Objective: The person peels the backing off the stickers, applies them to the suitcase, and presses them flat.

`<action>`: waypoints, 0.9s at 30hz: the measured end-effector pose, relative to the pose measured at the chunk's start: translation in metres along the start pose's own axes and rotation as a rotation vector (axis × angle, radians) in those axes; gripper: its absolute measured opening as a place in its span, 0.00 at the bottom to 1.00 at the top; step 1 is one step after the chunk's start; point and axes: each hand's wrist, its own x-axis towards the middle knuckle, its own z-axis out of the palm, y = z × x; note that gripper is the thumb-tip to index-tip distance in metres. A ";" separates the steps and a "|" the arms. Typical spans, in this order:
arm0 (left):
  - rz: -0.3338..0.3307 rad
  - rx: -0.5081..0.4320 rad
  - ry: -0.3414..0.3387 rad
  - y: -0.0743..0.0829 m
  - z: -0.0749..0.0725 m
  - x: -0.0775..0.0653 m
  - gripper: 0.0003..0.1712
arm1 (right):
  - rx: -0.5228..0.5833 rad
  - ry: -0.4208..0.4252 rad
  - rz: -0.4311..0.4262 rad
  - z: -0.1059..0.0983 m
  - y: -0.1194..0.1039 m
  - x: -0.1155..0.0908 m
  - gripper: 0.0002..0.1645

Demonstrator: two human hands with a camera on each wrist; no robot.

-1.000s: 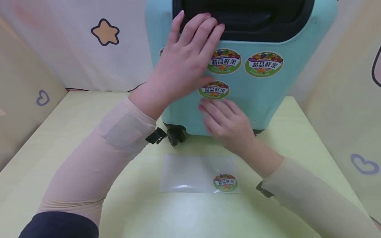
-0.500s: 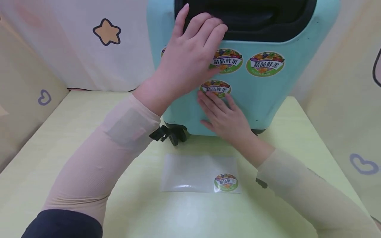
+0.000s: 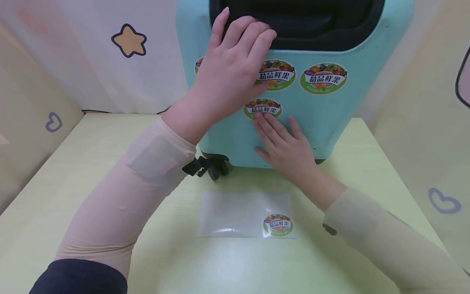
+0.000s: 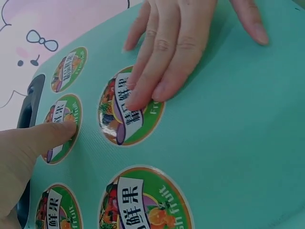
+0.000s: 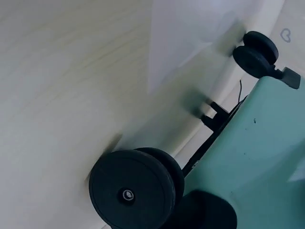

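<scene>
A light-blue suitcase [image 3: 293, 134] stands upright on the table, a black recessed panel [image 3: 308, 24] at its top. My left hand [image 3: 231, 69] grips it by the recess edge; the fingers bend over the edge, their tips hidden, and the thumb lies on an upper oval fruit sticker [image 4: 64, 119]. Below, my right hand [image 3: 284, 149] presses a lower fruit sticker [image 3: 262, 108] with straight fingertips. Another upper sticker [image 3: 323, 79] sits at the right. In the left wrist view a second lower sticker [image 4: 143, 200] shows; the left hand hides it in the head view.
A clear sticker sheet [image 3: 235, 212] with one fruit sticker [image 3: 278, 225] left on it lies on the pale table [image 3: 176, 253] before the suitcase. Black caster wheels [image 5: 133, 188] carry the suitcase. Patterned cloth walls [image 3: 92, 53] surround the table.
My right hand has gone from bent fingers under the lower sticker to straight fingers on it, then shifted slightly right and down. The left hand stays at the recess.
</scene>
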 end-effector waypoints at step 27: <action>-0.006 0.000 0.033 0.003 0.000 0.000 0.36 | 0.029 0.019 0.076 -0.001 0.008 -0.011 0.38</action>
